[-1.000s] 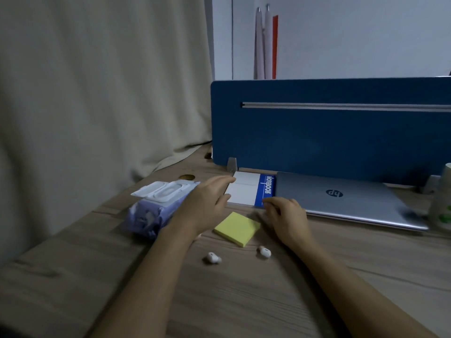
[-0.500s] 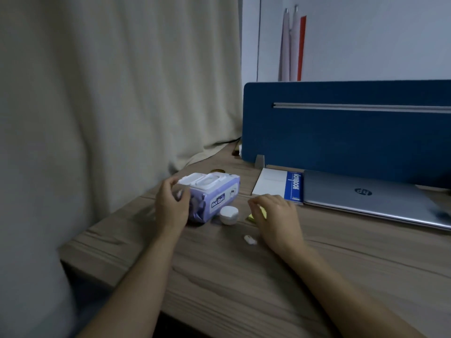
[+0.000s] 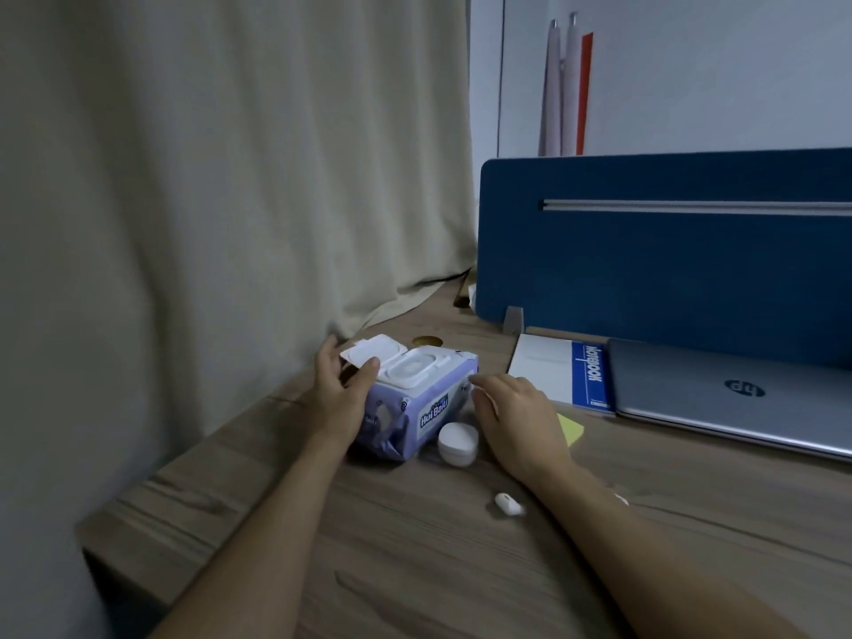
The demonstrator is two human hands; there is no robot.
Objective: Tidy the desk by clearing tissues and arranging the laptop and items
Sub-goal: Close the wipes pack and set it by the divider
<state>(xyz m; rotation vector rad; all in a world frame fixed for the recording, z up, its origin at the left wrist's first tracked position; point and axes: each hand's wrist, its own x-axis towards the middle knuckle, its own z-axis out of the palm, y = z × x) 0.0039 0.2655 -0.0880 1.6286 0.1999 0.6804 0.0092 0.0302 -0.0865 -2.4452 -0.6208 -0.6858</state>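
Tabletop [image 3: 415, 569] edge close: left hand [image 3: 339, 398] fingers clamp wipes pack [image 3: 415, 398], lid flap open; right hand [image 3: 516, 422] fingers loosely spread, may knock earbud case [image 3: 457, 444] off.

Purple wipes pack [image 3: 417, 403] lid open, closed laptop [image 3: 737, 398]

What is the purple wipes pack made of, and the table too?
The wipes pack looks like soft, shiny plastic film, since it crinkles at the ends, with a stiff white plastic flip lid on top. The table looks like wood with a matte finish; you can see grain lines, though it could be a printed wood-look surface.
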